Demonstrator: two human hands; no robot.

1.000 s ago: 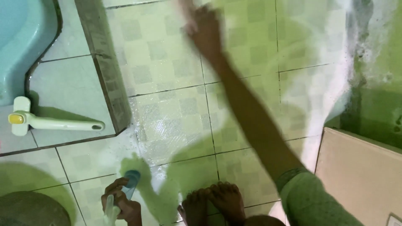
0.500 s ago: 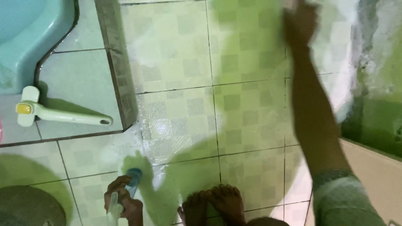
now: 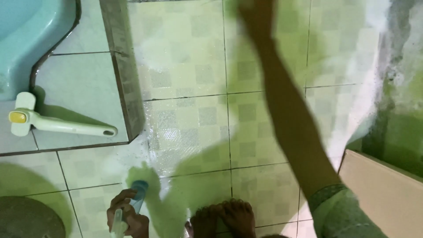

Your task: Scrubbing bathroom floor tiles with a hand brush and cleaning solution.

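Observation:
My right hand (image 3: 257, 14) reaches far out to the top edge, blurred, lying flat on the wet green floor tiles (image 3: 189, 128) with nothing in it. The bare forearm runs down to a green sleeve (image 3: 341, 216) at the bottom right. At the bottom left, my left hand (image 3: 128, 218) grips a clear bottle with a blue cap (image 3: 139, 193), held low over the floor. My bare feet (image 3: 224, 218) stand right beside it.
A white long-handled brush with a yellow spot (image 3: 57, 125) lies on a raised tiled step (image 3: 128, 88) beside a pale blue squat pan (image 3: 22, 39). White foam (image 3: 374, 88) covers the right tiles. A beige board (image 3: 387, 194) is at the lower right and a dark round cover (image 3: 26, 218) at the bottom left.
My right arm swung to the right across the tiles, then back toward the middle. The left hand and bottle stayed low by my feet.

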